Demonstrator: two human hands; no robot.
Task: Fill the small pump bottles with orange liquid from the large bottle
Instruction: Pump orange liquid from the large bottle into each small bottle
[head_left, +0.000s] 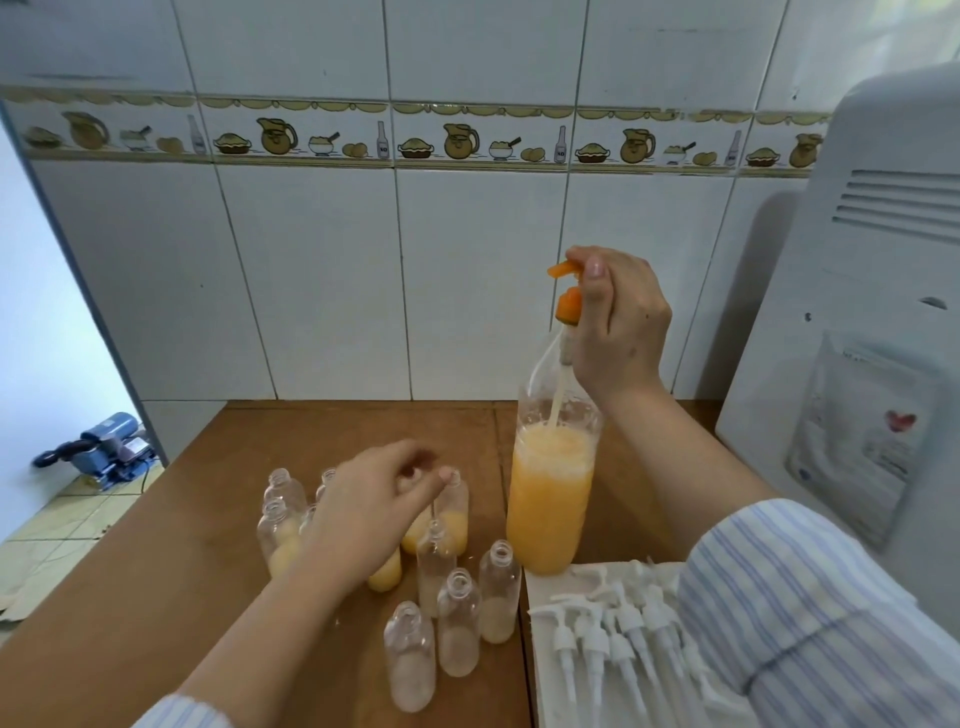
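Our right hand (615, 317) gripped the orange pump (569, 291), lifted out of the large bottle (550, 499) far right on the counter (208, 519). Our left hand (374, 504), fingers loosely bent, hovered over the small bottles (457, 618). We judged the tube could drip, or the hand could knock them over.

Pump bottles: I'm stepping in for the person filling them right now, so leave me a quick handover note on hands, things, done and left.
Right hand holds the orange pump in a closed grip, lifted above the large bottle, its tube dipping into the liquid.
Left hand hovers over the small bottles, fingers loosely curled, apparently holding nothing.
Large bottle stands on the brown table, still well filled.
Done: several small bottles hold some liquid, none full.
Left: top up all bottles, then fit the white pump tops, lying on the white cloth at right.
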